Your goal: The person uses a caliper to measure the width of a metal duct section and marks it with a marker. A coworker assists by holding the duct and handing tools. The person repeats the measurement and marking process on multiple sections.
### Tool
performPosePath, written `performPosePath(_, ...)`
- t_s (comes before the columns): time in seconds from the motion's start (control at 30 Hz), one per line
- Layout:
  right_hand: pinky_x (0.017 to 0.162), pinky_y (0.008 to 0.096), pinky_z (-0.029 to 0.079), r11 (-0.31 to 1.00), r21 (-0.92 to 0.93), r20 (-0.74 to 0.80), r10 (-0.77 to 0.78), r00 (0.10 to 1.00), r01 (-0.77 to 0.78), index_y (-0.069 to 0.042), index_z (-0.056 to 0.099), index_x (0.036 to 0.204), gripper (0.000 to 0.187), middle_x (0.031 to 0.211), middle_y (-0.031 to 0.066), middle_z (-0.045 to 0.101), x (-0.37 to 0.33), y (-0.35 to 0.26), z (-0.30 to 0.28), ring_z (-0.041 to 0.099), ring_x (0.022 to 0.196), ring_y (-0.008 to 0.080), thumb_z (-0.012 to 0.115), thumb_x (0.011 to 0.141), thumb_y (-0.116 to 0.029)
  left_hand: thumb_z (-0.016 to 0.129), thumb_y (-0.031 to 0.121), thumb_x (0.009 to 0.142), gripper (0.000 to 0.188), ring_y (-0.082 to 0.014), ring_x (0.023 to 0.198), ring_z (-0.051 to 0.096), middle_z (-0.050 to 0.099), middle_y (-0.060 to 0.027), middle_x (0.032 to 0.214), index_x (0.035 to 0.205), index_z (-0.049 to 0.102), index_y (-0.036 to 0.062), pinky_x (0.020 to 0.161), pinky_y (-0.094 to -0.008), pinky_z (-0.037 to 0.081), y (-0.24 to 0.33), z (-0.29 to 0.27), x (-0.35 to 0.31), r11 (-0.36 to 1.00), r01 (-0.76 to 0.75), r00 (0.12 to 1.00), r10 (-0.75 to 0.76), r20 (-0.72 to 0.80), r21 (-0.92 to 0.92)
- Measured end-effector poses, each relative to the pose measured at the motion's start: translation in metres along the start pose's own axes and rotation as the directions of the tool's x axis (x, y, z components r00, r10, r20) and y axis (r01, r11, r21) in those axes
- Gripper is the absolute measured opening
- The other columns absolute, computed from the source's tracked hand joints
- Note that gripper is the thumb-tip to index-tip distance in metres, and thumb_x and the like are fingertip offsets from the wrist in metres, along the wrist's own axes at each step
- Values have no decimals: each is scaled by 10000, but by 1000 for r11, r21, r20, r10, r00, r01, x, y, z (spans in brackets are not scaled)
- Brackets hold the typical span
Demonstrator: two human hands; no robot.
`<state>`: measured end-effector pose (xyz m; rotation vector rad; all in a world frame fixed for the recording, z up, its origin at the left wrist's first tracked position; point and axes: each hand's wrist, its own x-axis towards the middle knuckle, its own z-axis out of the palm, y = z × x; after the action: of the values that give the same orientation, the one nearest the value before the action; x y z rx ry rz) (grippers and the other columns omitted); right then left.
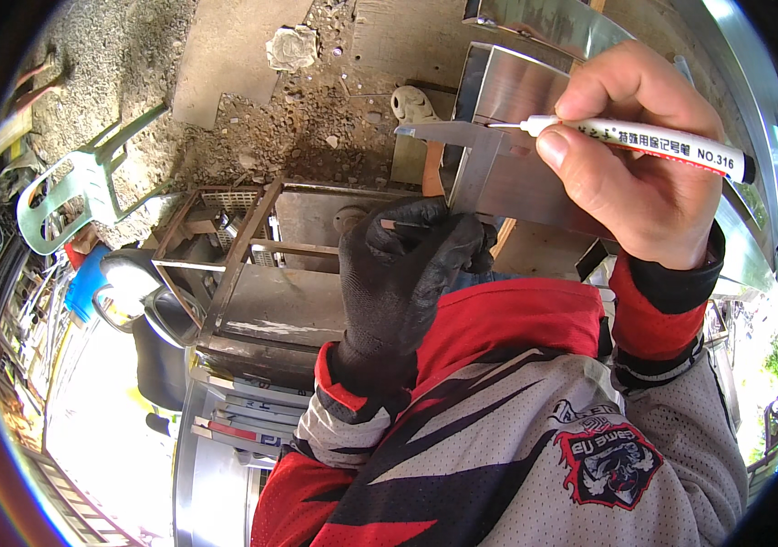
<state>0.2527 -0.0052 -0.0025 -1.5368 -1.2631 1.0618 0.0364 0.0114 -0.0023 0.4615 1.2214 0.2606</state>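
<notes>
Closest to you, your bare right hand (pixel 649 178) pinches a white marker pen (pixel 630 139) between thumb and fingers, its fine tip pointing left at the brushed metal piece (pixel 521 187). Keep that grip light and draw the pen at one steady slant, so the tip follows the edge without riding up on it.

Below and to the left, your gloved left hand (pixel 393 278) is curled closed at the lower end of a metal square (pixel 462 134), which lies over the metal piece near its left edge. Press the square flat and snug there; a slip would skew any line. A thin dark stick (pixel 389 224) with a reddish-brown end lies across the glove, so mind that it doesn't nudge the square.

You can't tell from here whether the pen tip touches the metal or sits just above it. The glove hides the square's lower end, and how firmly it is clamped is unclear. The far right of the metal piece is behind your right hand.

Farther off, a rusty frame (pixel 241 239) and a pale green chair (pixel 88 187) stand to the left; glare washes out the lower left.
</notes>
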Motion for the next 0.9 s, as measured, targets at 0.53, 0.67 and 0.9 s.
performPosePath(0.53, 645, 216, 506, 994, 44, 12, 101, 995, -102, 11, 594, 952, 154, 824, 69, 675, 2, -5, 2, 676, 748, 112, 706, 847, 8, 728, 72, 899, 164, -132, 661, 659, 715, -110, 804, 985, 708, -66, 599, -260, 526, -1, -1, 1, 999, 16, 1000, -16, -1, -40)
performPosePath(0.67, 678, 221, 526, 993, 1, 47, 119, 992, -119, 9, 591, 963, 159, 830, 70, 678, 2, -7, -1, 685, 764, 120, 705, 853, -2, 722, 66, 901, 152, -129, 653, 649, 706, -98, 788, 974, 707, -65, 592, -260, 520, -4, -3, 1, 1000, 9, 1000, -9, 7, -9)
performPosePath(0.9, 589, 213, 487, 880, 430, -124, 276, 953, -199, -19, 607, 948, 139, 788, 60, 660, -6, -7, -5, 672, 721, 130, 709, 856, -33, 690, 96, 920, 161, -148, 704, 647, 703, -101, 817, 961, 702, -60, 645, -290, 515, -7, -12, 2, 993, -93, 994, 87, 71, 79)
